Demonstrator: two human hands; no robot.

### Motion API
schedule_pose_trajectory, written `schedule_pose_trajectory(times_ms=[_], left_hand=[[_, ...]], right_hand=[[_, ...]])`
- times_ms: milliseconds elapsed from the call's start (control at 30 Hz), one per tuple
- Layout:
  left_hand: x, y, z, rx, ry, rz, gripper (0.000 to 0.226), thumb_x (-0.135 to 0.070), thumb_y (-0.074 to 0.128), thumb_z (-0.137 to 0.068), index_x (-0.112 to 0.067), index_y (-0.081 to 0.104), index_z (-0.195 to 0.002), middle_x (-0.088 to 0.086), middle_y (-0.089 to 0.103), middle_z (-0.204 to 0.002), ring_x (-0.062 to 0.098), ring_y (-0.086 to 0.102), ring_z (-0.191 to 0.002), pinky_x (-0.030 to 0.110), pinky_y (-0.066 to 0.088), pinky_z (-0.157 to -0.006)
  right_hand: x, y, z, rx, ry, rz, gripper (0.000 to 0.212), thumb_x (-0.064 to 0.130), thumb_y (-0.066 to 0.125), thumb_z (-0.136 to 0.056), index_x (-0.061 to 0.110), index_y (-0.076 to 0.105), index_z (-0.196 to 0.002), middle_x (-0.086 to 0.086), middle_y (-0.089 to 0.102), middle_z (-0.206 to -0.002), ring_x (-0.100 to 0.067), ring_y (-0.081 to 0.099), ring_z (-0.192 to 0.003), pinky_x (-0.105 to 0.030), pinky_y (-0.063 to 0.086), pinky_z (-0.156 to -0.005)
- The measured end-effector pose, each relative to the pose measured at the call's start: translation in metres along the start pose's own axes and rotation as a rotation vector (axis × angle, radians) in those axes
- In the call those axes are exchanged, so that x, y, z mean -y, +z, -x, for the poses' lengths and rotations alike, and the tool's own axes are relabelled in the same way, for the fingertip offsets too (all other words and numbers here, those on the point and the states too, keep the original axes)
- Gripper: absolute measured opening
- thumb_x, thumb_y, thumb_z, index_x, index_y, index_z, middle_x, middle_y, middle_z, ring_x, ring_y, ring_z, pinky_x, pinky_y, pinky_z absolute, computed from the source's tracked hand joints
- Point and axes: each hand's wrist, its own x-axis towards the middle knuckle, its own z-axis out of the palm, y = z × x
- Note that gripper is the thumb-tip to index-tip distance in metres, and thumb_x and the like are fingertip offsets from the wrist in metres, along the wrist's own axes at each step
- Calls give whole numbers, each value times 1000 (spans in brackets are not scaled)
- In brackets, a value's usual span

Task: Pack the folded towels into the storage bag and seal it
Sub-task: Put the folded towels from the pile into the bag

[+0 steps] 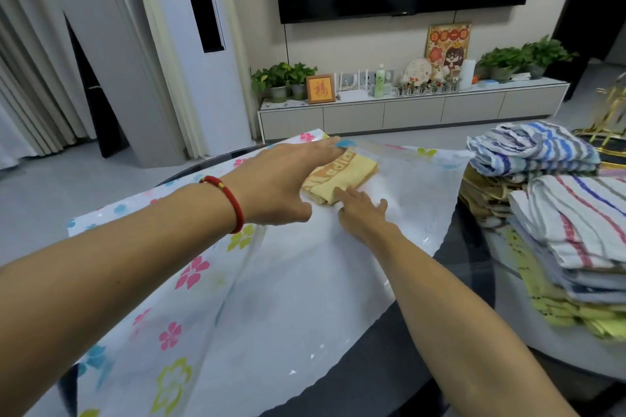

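Note:
A clear storage bag (288, 288) printed with coloured flowers lies flat across the dark round table. A folded yellow towel (349, 173) with orange lettering lies at the bag's far end, seemingly inside it under the clear film. My left hand (281, 183), with a red bracelet at the wrist, lies flat with straight fingers over the towel's left side. My right hand (362, 213) touches the towel's near edge with extended fingers. Stacks of folded striped and yellow towels (569, 240) sit at the right.
Another pile of blue-striped towels (531, 149) lies behind the near stack. The dark table edge (474, 247) shows between bag and towels. A gold stand (609, 118) is at the far right. A TV cabinet with plants stands across the room.

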Motion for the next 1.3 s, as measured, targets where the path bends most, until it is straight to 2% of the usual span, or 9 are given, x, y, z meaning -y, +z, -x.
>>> schedule_pose_trajectory(times_ms=[133,333,433,567,800,967,1067,1167,1300], left_hand=[[-7,7,-3,18,-30,3,92,-19,72,-77,-36,24,-154,-14,26,-161,21,40,-137,38,46,-104],[-22,23,0,47,-78,-12,91,-19,71,-78,-37,22,-153,-13,21,-163,26,44,-135,48,52,-95],[-28,29,2,72,-113,-39,94,-22,72,-79,-39,17,-153,-11,18,-164,27,43,-136,49,53,-95],[-36,34,3,123,-151,-59,97,-23,73,-79,-44,13,-152,-8,10,-166,29,47,-132,48,55,-91],[-42,36,3,157,-193,-94,99,-24,71,-79,-45,8,-153,-4,6,-166,29,49,-129,35,54,-81],[-47,35,2,217,-215,-94,98,-25,71,-83,-49,6,-152,4,-2,-166,17,59,-80,19,43,-54],[-50,36,12,187,-240,-106,91,-27,69,-85,-55,11,-149,7,-2,-166,11,54,-65,18,42,-49],[-49,48,32,191,-273,-185,78,-36,64,-86,-58,18,-144,6,0,-166,18,59,-76,22,46,-55],[-49,60,46,240,-329,-262,74,-46,62,-85,-55,21,-145,6,18,-162,26,63,-95,30,56,-69]], right_hand=[[-21,-22,49,-63,-107,76,57,21,41,-102,32,34,-158,-3,24,-170,-28,28,-152,-53,25,-119],[-107,-82,158,-206,-157,155,45,7,47,-98,20,60,-140,-4,51,-150,-29,50,-134,-45,47,-104],[-157,-121,198,-390,19,201,31,11,56,-96,15,72,-122,-7,65,-130,-33,60,-118,-44,52,-93],[-228,-154,222,-532,358,221,29,12,56,-97,14,73,-121,-16,65,-128,-40,59,-117,-49,53,-93],[-274,-158,199,-381,704,109,48,21,39,-105,42,47,-147,-24,44,-147,-47,39,-132,-53,35,-108],[-279,-174,191,-246,748,209,49,22,41,-105,48,46,-146,-20,41,-156,-42,30,-144,-54,24,-113],[-280,-186,188,-243,636,198,58,13,55,-96,46,52,-142,-21,45,-149,-42,34,-140,-52,35,-108],[-282,-201,187,-221,550,11,67,3,69,-85,31,56,-144,-20,53,-144,-39,53,-124,-41,52,-91],[-270,-210,196,-117,548,-601,65,3,72,-87,27,55,-145,-15,56,-142,-39,63,-118,-50,59,-94]])
